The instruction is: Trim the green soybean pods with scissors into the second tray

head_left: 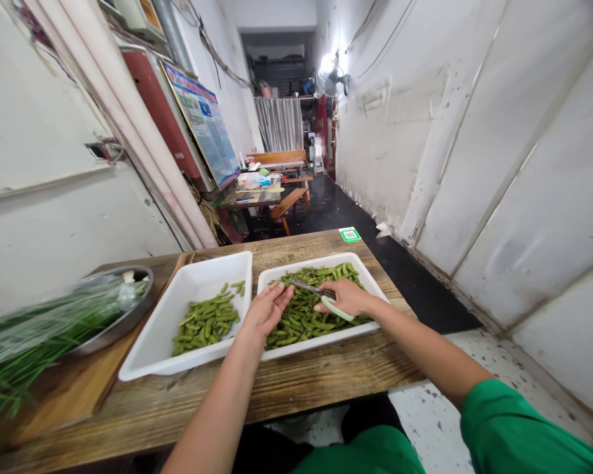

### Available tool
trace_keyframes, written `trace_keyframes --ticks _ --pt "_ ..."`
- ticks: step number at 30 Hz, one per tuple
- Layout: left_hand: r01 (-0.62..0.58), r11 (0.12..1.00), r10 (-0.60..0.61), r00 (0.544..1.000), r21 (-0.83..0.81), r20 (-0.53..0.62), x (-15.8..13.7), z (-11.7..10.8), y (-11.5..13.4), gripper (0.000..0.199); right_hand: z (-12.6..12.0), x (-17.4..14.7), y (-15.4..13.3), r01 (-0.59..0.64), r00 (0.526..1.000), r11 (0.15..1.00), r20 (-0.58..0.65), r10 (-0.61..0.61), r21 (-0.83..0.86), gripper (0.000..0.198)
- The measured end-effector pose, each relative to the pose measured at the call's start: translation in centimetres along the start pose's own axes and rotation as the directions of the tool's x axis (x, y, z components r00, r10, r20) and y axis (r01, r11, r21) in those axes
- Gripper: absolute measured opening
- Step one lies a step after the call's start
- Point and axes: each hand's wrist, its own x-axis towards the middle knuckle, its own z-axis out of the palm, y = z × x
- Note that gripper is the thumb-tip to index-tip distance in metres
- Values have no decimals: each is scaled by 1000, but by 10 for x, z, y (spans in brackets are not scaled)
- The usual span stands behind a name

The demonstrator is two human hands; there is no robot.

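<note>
My right hand (344,297) grips a pair of scissors (329,304) with pale green handles, its dark blades pointing left. Close to the blade tips, my left hand (268,308) is turned partly palm up with its fingers curled together; whatever they pinch is too small to make out. Both hands are above a white tray (316,343) filled with green soybean pods (300,322). To the left, a second white tray (148,349) contains a smaller heap of pods (205,322), with a few lying apart near its right wall.
Long green stalks (54,329), partly in clear plastic, lie across a metal bowl (145,289) and a wooden board (79,395) at left. A green QR card (349,235) is at the wooden table's (326,385) far edge. Beyond stand another table (250,199) and benches.
</note>
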Motion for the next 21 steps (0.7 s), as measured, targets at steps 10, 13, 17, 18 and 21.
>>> trace_keyframes --ticks 10,13,17,18,21 --pt "69 997 -68 997 -40 32 0 0 1 14 3 0 -3 62 998 998 -3 -62 -5 50" --pt "81 997 -81 995 -8 52 -1 0 0 15 4 0 -3 62 998 998 -4 -62 2 49" --pt "103 994 -106 991 40 77 -4 0 0 17 4 0 -3 95 995 995 -6 -95 24 45" --pt "120 991 -126 988 63 93 -6 1 -1 17 4 0 -3 101 995 994 -7 -101 28 44" --pt "151 979 -169 976 134 135 -9 1 -2 17 5 0 -2 98 995 994 -4 -97 44 43"
